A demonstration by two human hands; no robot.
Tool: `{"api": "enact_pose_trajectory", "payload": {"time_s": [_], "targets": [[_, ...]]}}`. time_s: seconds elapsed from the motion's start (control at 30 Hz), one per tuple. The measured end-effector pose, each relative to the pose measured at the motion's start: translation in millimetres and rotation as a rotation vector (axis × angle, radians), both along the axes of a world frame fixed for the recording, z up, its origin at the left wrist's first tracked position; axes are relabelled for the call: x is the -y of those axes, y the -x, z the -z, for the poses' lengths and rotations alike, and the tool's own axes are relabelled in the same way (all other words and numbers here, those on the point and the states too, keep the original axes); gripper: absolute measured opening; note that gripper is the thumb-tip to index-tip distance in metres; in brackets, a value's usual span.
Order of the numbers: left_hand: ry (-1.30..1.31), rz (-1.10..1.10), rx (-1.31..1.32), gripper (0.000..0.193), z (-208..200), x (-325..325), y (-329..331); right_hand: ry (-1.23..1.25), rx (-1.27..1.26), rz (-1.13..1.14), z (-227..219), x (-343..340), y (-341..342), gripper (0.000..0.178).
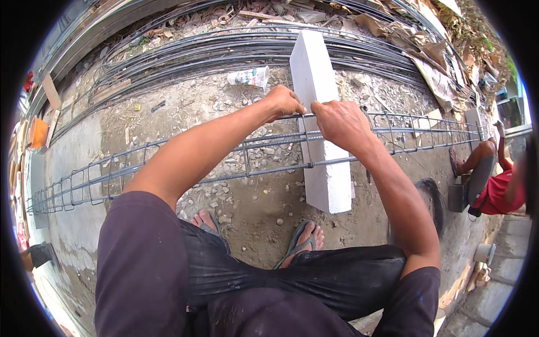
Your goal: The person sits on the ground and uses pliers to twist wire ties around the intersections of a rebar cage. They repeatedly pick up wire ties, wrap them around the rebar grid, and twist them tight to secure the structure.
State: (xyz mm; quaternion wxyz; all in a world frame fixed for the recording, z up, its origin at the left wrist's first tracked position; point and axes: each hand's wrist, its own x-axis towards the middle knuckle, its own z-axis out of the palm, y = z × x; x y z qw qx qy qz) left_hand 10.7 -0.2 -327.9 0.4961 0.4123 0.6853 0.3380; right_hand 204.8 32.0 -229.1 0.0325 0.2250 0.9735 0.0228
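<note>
A long rebar cage (281, 169) of steel bars and square stirrups stretches across in front of me. It rests on a white lightweight block (317, 70) standing on the ground. My left hand (284, 103) is closed in a pinch at the cage's far top bar, beside a stirrup. Close to its right, my right hand (343, 124) is closed in a fist over the same bar. A small dark piece shows past its knuckles. What either hand grips is hidden by the fingers.
Behind the block lie bundles of loose steel bars (224, 50). A plastic cup (249, 77) lies on the gravel. At the right a person in a red shirt (502, 191) sits near the cage's end. An orange container (38, 133) stands far left.
</note>
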Motion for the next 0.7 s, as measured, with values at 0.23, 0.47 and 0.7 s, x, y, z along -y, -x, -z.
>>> {"api": "enact_pose_trajectory", "payload": {"time_s": [0.23, 0.47, 0.7], "targets": [[-0.098, 0.039, -0.026, 0.019, 2.7, 10.1, -4.3, -0.016, -0.112, 0.023, 6.3, -37.7, 16.3, 0.011], [-0.230, -0.040, -0.002, 0.018, 18.8, 18.6, -1.3, 0.127, -0.023, 0.092, 34.8, -67.2, 45.3, 0.019], [-0.294, -0.087, -0.112, 0.018, 15.1, 21.4, -17.7, 0.208, 0.161, 0.147, 51.1, -75.0, 68.4, 0.021]]}}
